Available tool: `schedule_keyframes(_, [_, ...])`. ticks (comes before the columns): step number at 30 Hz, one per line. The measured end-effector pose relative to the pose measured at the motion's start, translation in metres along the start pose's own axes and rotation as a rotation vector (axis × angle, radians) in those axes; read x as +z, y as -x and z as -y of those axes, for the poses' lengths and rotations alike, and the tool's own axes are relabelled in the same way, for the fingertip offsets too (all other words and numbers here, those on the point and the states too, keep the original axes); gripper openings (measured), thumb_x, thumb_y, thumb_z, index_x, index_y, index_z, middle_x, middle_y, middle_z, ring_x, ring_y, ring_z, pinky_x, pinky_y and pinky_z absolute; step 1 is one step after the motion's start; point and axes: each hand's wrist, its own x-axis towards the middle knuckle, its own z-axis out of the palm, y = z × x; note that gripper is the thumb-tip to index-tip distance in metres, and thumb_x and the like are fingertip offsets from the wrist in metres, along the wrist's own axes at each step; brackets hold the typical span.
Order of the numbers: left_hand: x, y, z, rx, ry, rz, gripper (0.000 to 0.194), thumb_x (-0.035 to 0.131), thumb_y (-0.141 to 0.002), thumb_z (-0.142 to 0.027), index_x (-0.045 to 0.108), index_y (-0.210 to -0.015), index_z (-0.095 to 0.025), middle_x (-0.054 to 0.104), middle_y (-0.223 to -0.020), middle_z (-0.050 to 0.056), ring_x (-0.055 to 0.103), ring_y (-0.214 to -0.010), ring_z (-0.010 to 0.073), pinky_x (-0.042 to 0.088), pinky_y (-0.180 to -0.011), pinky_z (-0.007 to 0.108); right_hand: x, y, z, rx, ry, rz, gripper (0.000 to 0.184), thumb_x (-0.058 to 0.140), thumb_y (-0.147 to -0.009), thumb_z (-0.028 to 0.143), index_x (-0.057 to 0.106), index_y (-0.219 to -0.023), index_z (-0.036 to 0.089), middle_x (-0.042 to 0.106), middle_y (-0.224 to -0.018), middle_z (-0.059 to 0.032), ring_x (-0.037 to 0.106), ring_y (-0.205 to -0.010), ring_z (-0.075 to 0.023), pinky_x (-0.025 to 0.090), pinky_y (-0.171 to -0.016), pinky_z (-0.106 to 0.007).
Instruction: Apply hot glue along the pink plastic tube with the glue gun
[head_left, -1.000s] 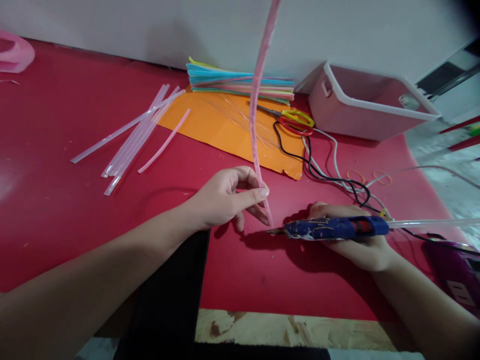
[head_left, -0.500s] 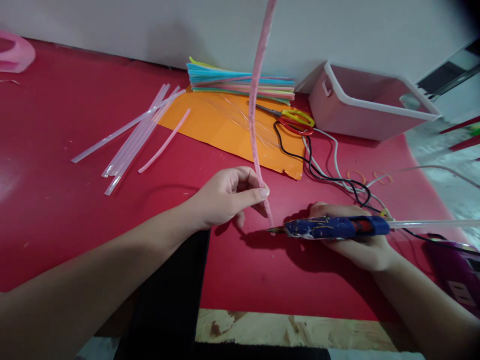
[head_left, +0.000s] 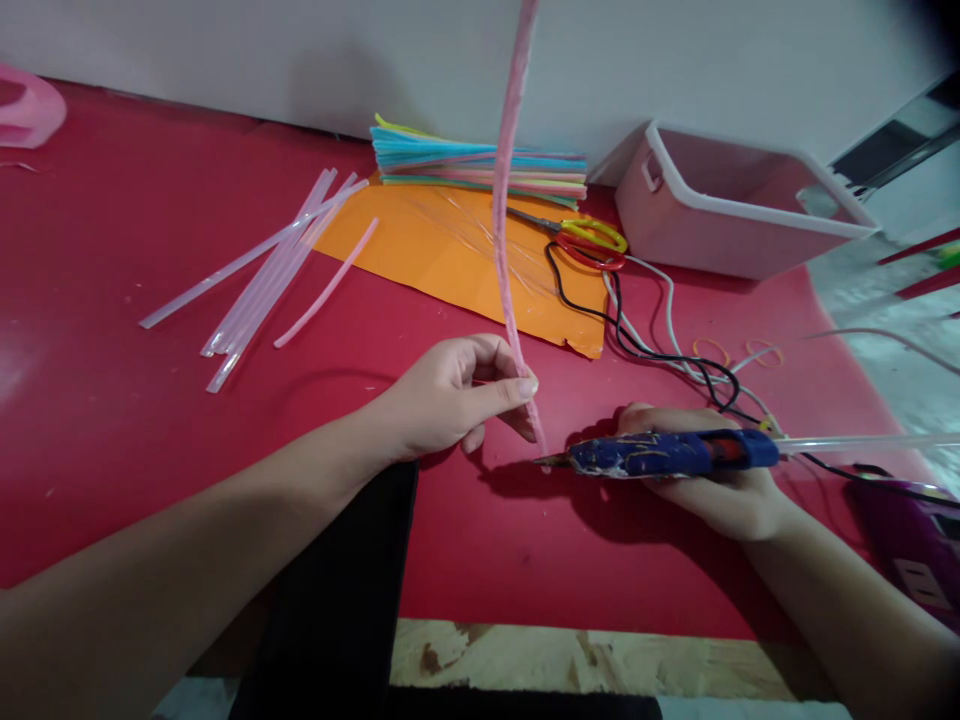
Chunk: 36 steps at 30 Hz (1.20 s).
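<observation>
Between thumb and fingers, my left hand (head_left: 472,390) pinches a long pink pipe cleaner (head_left: 502,220) near its lower end. The pipe cleaner rises upright and leaves the top of the view. My right hand (head_left: 697,480) is wrapped round a blue glue gun (head_left: 645,455), whose nozzle points left. The nozzle tip meets or nearly meets the pipe cleaner's bottom end; contact is hard to make out. A clear glue stick (head_left: 862,443) sticks out of the gun's back. The palm side of my right hand is hidden by the gun.
Several glue sticks (head_left: 262,290) and a short pink pipe cleaner piece (head_left: 326,285) lie left on the red table (head_left: 112,420). Behind are an orange sheet (head_left: 435,260), coloured pipe cleaners (head_left: 472,165), scissors (head_left: 585,240) and a pink bin (head_left: 697,220). Cables (head_left: 660,350) run at right.
The hands, pipe cleaner and glue gun hold almost the same pose. The view has shifted very slightly, and the pipe cleaner's upper part sits a little further left.
</observation>
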Motion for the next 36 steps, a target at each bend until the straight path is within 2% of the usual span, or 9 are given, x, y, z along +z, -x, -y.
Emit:
schedule_keyframes(5, [0.0004, 0.0002, -0.0003, -0.014, -0.005, -0.002, 0.021, 0.076, -0.090, -0.012, 0.058, -0.079, -0.018, 0.072, -0.065, 0.000, 0.077, -0.059, 0.0155, 0.040, -0.034, 0.013, 0.0001, -0.0007, 0.0011, 0.013, 0.006, -0.003, 0.031, 0.071, -0.099, 0.052, 0.076, -0.094, 0.022, 0.072, -0.077, -0.0056, 0.065, -0.063, -0.0175, 0.051, -0.057, -0.028])
schedule_keyframes(15, [-0.0002, -0.0003, -0.0008, -0.010, -0.001, 0.007, 0.019, 0.068, -0.093, -0.007, 0.058, -0.080, -0.018, 0.072, -0.064, -0.001, 0.079, -0.060, 0.0165, 0.042, -0.032, 0.013, -0.0003, -0.0007, 0.0009, 0.035, -0.017, -0.011, 0.034, 0.073, -0.097, 0.053, 0.078, -0.093, 0.020, 0.073, -0.076, -0.0070, 0.065, -0.063, -0.0188, 0.051, -0.056, -0.029])
schedule_keyframes(26, [-0.0009, -0.0002, -0.0007, -0.017, -0.025, 0.020, 0.019, 0.074, -0.091, -0.012, 0.059, -0.082, -0.018, 0.073, -0.068, 0.001, 0.080, -0.064, 0.0188, 0.045, -0.035, 0.014, 0.0021, -0.0045, 0.0072, 0.044, -0.004, -0.027, 0.034, 0.073, -0.095, 0.054, 0.079, -0.090, 0.021, 0.073, -0.074, -0.0068, 0.065, -0.062, -0.0202, 0.053, -0.056, -0.032])
schedule_keyframes(36, [-0.0001, -0.0003, 0.0001, 0.013, -0.008, 0.007, 0.021, 0.080, -0.087, -0.013, 0.061, -0.080, -0.017, 0.073, -0.070, 0.001, 0.077, -0.065, 0.0161, 0.055, -0.045, 0.018, -0.0009, -0.0008, 0.0018, 0.078, -0.042, -0.013, 0.031, 0.074, -0.096, 0.051, 0.078, -0.093, 0.021, 0.075, -0.077, -0.0072, 0.066, -0.063, -0.0200, 0.052, -0.056, -0.030])
